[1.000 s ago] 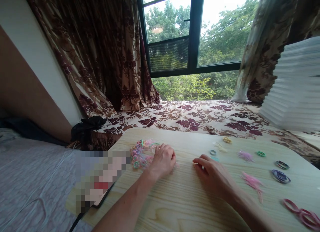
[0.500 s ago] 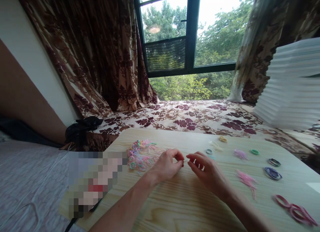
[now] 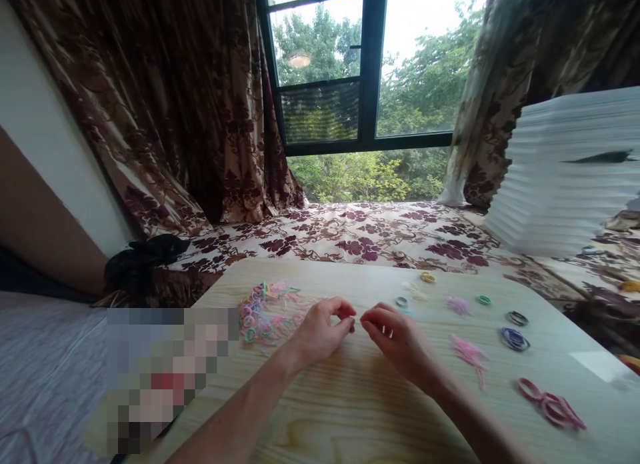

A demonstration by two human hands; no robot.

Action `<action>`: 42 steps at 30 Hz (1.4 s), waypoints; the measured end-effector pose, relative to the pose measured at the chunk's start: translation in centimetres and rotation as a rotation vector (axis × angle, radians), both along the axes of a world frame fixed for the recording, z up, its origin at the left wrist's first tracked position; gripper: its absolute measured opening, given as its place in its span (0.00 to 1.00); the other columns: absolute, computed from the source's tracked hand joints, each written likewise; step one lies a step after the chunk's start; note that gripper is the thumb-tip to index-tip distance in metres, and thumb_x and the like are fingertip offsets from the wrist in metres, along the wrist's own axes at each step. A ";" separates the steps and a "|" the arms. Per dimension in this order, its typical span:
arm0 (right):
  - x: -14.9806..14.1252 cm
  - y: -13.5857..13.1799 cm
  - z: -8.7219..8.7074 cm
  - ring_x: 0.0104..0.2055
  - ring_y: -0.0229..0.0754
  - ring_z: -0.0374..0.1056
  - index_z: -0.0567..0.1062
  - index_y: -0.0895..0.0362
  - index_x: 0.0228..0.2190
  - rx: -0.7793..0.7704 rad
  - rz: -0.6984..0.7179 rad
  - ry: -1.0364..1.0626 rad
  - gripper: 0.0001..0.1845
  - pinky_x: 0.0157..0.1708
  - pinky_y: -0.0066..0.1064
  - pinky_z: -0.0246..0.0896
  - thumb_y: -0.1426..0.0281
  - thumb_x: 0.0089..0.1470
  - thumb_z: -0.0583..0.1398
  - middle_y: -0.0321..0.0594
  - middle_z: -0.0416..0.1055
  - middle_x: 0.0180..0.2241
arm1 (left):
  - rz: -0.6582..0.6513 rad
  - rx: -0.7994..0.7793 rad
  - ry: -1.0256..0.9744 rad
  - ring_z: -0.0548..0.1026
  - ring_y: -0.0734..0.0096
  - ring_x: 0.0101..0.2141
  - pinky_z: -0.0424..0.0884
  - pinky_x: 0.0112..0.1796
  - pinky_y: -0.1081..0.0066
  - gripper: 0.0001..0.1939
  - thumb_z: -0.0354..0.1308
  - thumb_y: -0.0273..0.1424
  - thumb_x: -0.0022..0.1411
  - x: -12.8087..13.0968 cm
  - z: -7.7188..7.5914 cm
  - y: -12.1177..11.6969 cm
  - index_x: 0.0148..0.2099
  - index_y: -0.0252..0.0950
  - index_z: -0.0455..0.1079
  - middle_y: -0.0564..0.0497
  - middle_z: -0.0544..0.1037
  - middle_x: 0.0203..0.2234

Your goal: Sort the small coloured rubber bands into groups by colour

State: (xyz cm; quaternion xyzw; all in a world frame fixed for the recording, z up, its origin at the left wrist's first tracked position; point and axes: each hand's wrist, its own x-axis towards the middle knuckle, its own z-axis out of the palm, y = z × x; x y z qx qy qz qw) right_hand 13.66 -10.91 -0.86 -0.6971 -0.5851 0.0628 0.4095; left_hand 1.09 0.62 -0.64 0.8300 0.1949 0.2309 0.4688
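My left hand [image 3: 323, 331] and my right hand [image 3: 397, 341] meet fingertip to fingertip above the middle of a light wooden table [image 3: 350, 411]. Both are pinched closed on something too small to make out between them. A heap of small colourful hair ties [image 3: 265, 311] lies just left of my left hand. To the right of my right hand lie sorted little groups: pink ties [image 3: 467, 352], blue ties [image 3: 514, 337], red ties [image 3: 550, 405], a green tie [image 3: 483, 300] and a yellow tie [image 3: 427, 277].
A pixelated flat object [image 3: 165, 364] lies at the table's left edge. Behind the table run a flower-patterned window seat [image 3: 350, 234], curtains and a window. A white ribbed stack [image 3: 565, 171] stands at the right. A black cloth bundle [image 3: 143, 261] sits at the left.
My left hand left the heap and my right hand lifted off the table; they came together at the middle, pinched. The view has drifted so everything sits further left.
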 end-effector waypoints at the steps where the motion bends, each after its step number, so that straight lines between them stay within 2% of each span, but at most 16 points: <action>1: 0.2 0.0 0.0 0.24 0.35 0.62 0.75 0.56 0.24 -0.011 -0.003 0.019 0.13 0.26 0.28 0.57 0.66 0.52 0.54 0.38 0.68 0.26 | 0.007 0.004 0.008 0.74 0.72 0.32 0.67 0.37 0.73 0.09 0.52 0.27 0.53 0.0 0.0 0.0 0.37 0.34 0.70 0.51 0.77 0.27; 6: 1.9 0.0 0.1 0.23 0.36 0.60 0.75 0.58 0.23 -0.121 -0.058 0.239 0.15 0.24 0.28 0.54 0.62 0.50 0.55 0.35 0.65 0.19 | 0.062 0.045 0.058 0.72 0.73 0.30 0.66 0.35 0.73 0.11 0.50 0.27 0.54 -0.1 0.0 0.2 0.39 0.35 0.71 0.54 0.77 0.25; 9: 2.9 -0.2 0.4 0.22 0.35 0.59 0.74 0.58 0.22 -0.161 -0.061 0.367 0.16 0.23 0.27 0.54 0.59 0.47 0.56 0.34 0.65 0.18 | 0.104 0.099 0.060 0.72 0.73 0.30 0.65 0.37 0.73 0.11 0.50 0.27 0.54 -0.1 -0.1 0.4 0.39 0.35 0.71 0.54 0.76 0.25; 16: 3.6 -0.6 1.1 0.20 0.34 0.59 0.74 0.58 0.22 -0.232 -0.085 0.458 0.17 0.20 0.26 0.52 0.57 0.45 0.56 0.34 0.66 0.17 | 0.158 0.243 0.079 0.72 0.69 0.35 0.64 0.41 0.70 0.11 0.51 0.28 0.55 0.0 -0.7 1.1 0.38 0.36 0.72 0.53 0.76 0.27; 19: 5.2 -1.3 1.5 0.22 0.37 0.63 0.76 0.58 0.24 -0.190 -0.177 0.298 0.17 0.23 0.28 0.56 0.57 0.45 0.55 0.37 0.70 0.19 | 0.173 0.293 0.096 0.71 0.68 0.36 0.63 0.42 0.68 0.11 0.51 0.28 0.55 -0.1 -0.6 1.2 0.39 0.37 0.72 0.52 0.77 0.27; 22: 8.0 -3.1 2.1 0.28 0.42 0.67 0.77 0.57 0.28 -0.166 -0.436 -0.007 0.17 0.28 0.30 0.57 0.59 0.48 0.53 0.41 0.74 0.26 | 0.189 0.340 0.113 0.71 0.67 0.37 0.63 0.43 0.67 0.10 0.52 0.29 0.55 -0.1 -0.5 1.2 0.38 0.37 0.73 0.52 0.77 0.29; 25: 10.7 -5.2 2.4 0.35 0.49 0.70 0.78 0.56 0.32 -0.310 -0.720 -0.225 0.17 0.29 0.33 0.57 0.62 0.49 0.53 0.44 0.76 0.33 | 0.196 0.372 0.121 0.71 0.67 0.37 0.63 0.44 0.67 0.11 0.52 0.29 0.56 -0.2 -0.6 1.4 0.39 0.37 0.73 0.51 0.77 0.29; 27: 11.7 -6.2 2.4 0.37 0.51 0.70 0.78 0.55 0.33 -0.421 -0.818 -0.294 0.18 0.27 0.33 0.56 0.63 0.51 0.51 0.46 0.76 0.37 | 0.213 0.395 0.135 0.71 0.67 0.37 0.62 0.45 0.67 0.11 0.51 0.28 0.56 -0.2 -0.6 1.6 0.39 0.37 0.73 0.51 0.77 0.28; 32: 12.3 -6.9 1.9 0.37 0.51 0.70 0.79 0.54 0.32 -0.562 -0.839 -0.336 0.19 0.24 0.31 0.54 0.64 0.52 0.50 0.46 0.76 0.36 | 0.266 0.459 0.204 0.71 0.66 0.36 0.62 0.44 0.65 0.10 0.52 0.28 0.55 -0.3 -0.7 2.1 0.37 0.38 0.73 0.51 0.77 0.28; 39: 12.3 -6.7 1.8 0.36 0.50 0.70 0.79 0.53 0.31 -0.662 -0.816 -0.310 0.19 0.24 0.30 0.54 0.64 0.52 0.49 0.45 0.76 0.35 | 0.299 0.471 0.253 0.71 0.67 0.34 0.62 0.40 0.68 0.10 0.51 0.29 0.55 -0.6 -0.6 2.6 0.34 0.39 0.74 0.52 0.77 0.27; 42: 12.4 -6.9 2.0 0.34 0.49 0.70 0.79 0.53 0.29 -0.655 -0.827 -0.320 0.19 0.23 0.30 0.53 0.65 0.52 0.48 0.45 0.76 0.34 | 0.294 0.477 0.286 0.72 0.68 0.34 0.63 0.40 0.69 0.10 0.51 0.28 0.55 -0.7 -0.4 3.1 0.33 0.39 0.74 0.51 0.77 0.27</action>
